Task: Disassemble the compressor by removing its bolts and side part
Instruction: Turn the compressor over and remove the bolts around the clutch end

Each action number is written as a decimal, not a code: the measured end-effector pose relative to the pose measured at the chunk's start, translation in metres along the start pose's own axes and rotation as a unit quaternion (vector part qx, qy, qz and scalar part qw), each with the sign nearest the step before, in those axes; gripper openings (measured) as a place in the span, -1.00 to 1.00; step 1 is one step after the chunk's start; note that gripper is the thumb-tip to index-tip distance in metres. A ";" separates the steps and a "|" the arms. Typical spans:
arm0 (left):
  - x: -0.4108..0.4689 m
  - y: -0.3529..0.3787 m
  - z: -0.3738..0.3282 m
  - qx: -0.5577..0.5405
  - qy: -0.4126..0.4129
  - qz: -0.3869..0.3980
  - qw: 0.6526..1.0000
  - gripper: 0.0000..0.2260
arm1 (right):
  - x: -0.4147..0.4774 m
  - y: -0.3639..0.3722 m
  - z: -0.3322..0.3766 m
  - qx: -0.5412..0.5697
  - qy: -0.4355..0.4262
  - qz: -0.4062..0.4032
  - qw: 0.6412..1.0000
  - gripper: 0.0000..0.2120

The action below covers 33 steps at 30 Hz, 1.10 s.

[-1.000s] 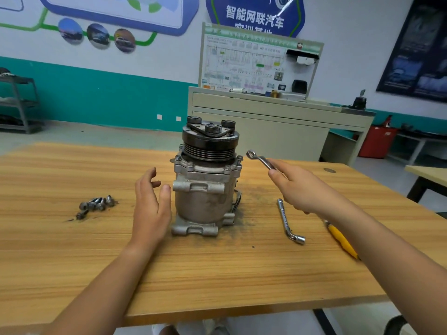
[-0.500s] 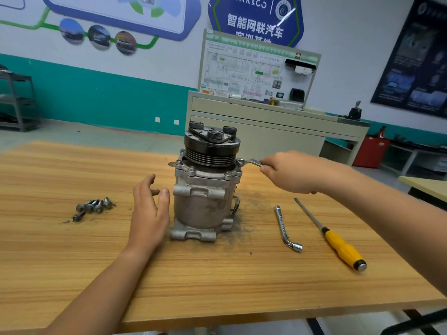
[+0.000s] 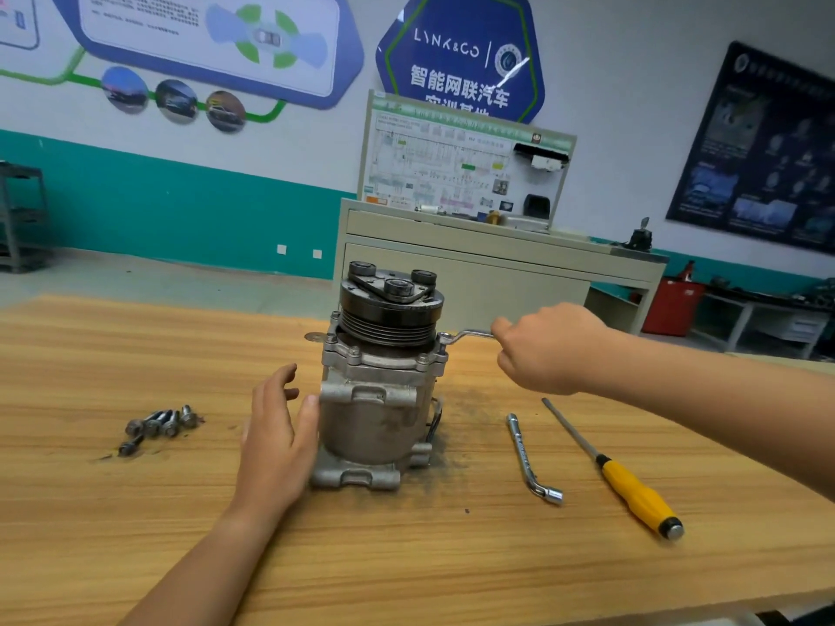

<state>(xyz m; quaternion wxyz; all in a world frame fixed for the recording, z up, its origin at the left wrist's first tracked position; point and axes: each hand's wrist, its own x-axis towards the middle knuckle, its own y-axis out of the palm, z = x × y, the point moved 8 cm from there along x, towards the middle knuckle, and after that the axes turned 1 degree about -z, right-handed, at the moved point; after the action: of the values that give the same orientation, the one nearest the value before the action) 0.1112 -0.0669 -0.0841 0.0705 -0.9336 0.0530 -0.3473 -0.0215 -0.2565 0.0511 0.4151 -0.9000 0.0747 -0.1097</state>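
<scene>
Loosening a flange bolt

The compressor point(image 3: 375, 413) is stood upright on the bench point(image 3: 135, 512). The wrench point(image 3: 465, 335) is gripped in the right hand point(image 3: 546, 350); the left hand point(image 3: 280, 426) is laid open against its side, where it should be braced firmly before pulling.

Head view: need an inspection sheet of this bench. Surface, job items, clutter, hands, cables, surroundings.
Surface: wooden table, with dark grime around the compressor base.
Job's things: compressor upright, pulley on top; ring wrench seated at its right flange corner; removed bolts clustered at left.
Clutter: L-shaped socket wrench and yellow-handled screwdriver, lying right of the compressor.
Hands: left hand open, thumb against the compressor; right hand grips the ring wrench.
Cables: dark wire loop at the compressor's right side.
Surroundings: training board on a cabinet; red bin; shelf rack.
</scene>
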 end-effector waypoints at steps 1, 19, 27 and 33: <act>0.001 0.000 0.002 -0.011 -0.003 -0.002 1.000 -0.42 | 0.003 0.003 -0.002 -0.021 -0.011 0.002 1.000 -0.75; 0.001 0.010 0.018 -0.069 -0.038 -0.012 0.997 -0.47 | 0.062 0.000 -0.011 0.160 0.050 -0.284 0.944 -0.73; 0.001 0.006 0.019 -0.062 -0.037 -0.028 0.997 -0.45 | -0.006 -0.018 -0.052 0.266 0.184 -0.144 0.935 -0.82; 0.000 0.004 0.021 -0.056 -0.039 -0.034 0.997 -0.55 | -0.024 -0.014 -0.006 0.142 0.104 -0.008 0.984 -0.88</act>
<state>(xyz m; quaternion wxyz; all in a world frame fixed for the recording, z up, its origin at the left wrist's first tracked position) 0.1251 -0.0690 -0.1003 0.0081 -0.9501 0.0375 -0.3095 -0.0459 -0.2464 0.0628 0.5276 -0.8162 0.0936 -0.2161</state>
